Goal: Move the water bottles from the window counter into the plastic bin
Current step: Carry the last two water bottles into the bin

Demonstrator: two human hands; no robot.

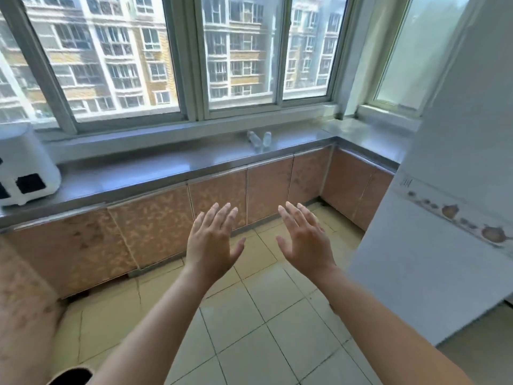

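Two clear water bottles with pale caps stand close together on the grey window counter (166, 168), under the middle window: one leaning bottle (254, 138) on the left and one upright bottle (267, 138) on the right. My left hand (212, 240) and my right hand (306, 237) are held out over the tiled floor, backs up, fingers spread, holding nothing. Both hands are well short of the counter and below the bottles. No plastic bin is in view.
A white appliance (25, 168) sits on the counter at the far left. Brown patterned cabinet doors (155, 226) run under the counter and around the right corner. A tall white fridge (444, 218) fills the right side. A dark object (72, 376) shows at the bottom left.
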